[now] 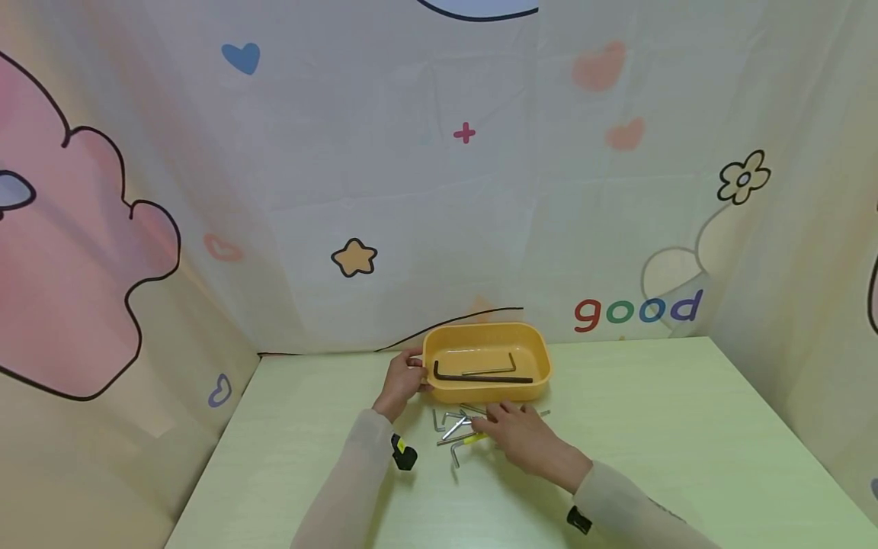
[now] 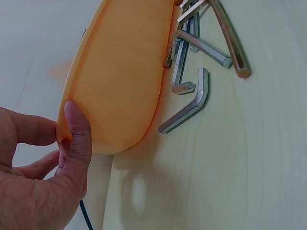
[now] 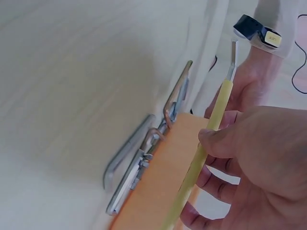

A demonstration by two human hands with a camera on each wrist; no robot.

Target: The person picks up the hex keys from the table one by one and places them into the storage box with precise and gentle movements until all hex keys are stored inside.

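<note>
Head view: loose hex keys (image 1: 454,427) lie before a yellow-orange tray (image 1: 480,393). Left wrist: left hand (image 2: 45,191) pinches the tray's end. Right wrist: right hand (image 3: 264,153) clamps a yellow-sleeved hex key (image 3: 194,170) between thumb and fingers, bent end projecting past them.

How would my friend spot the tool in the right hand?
Find the orange-yellow tray on the table. In front of it, the right hand pinches a bent tool. It alone has a yellow covering; the loose metal keys beside it are bare.
</note>
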